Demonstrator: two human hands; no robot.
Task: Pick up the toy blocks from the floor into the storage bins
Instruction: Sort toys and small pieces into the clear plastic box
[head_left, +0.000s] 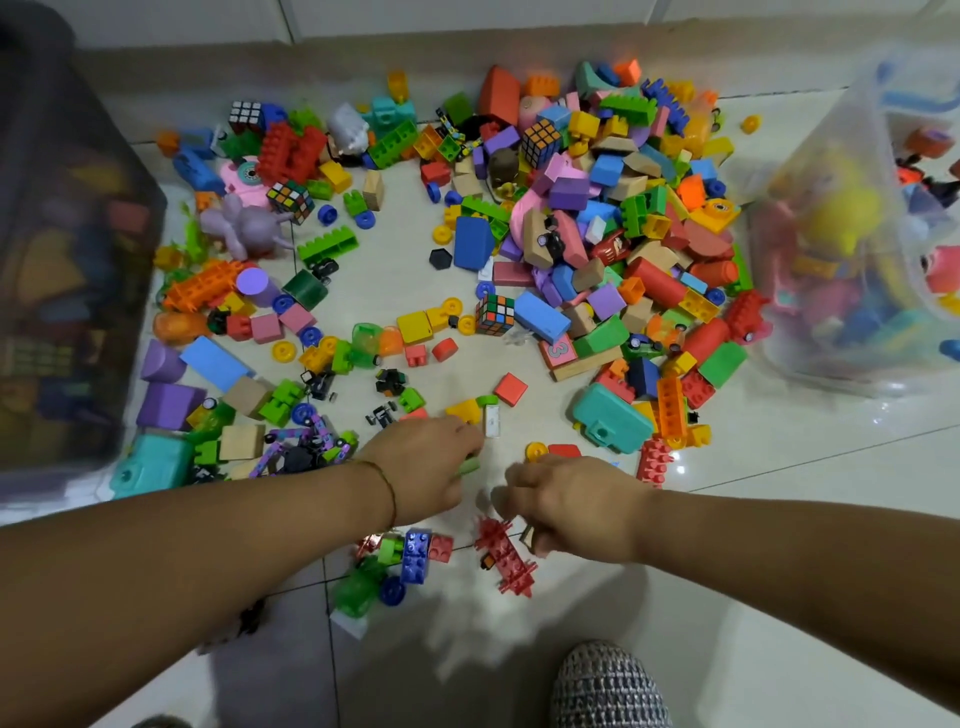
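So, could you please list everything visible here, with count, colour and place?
Toy blocks: too many to count, mixed colours, scattered across the floor, densest upper right.
Puzzle cubes: four visible, multicoloured, upper left, upper middle, left of centre and centre.
Dark bin: one, smoky translucent, left edge, holding blocks.
Clear bin: one, transparent, right edge, holding toys.
Red spiky piece: one, red, on the floor under the right hand.
Floor: pale glossy tiles.
Slipper: one, grey patterned, bottom edge.
Left hand: fingers closed on a pale green piece, thin bracelet at the wrist.
Right hand: fingers curled, low over the floor; whether it holds anything is unclear.
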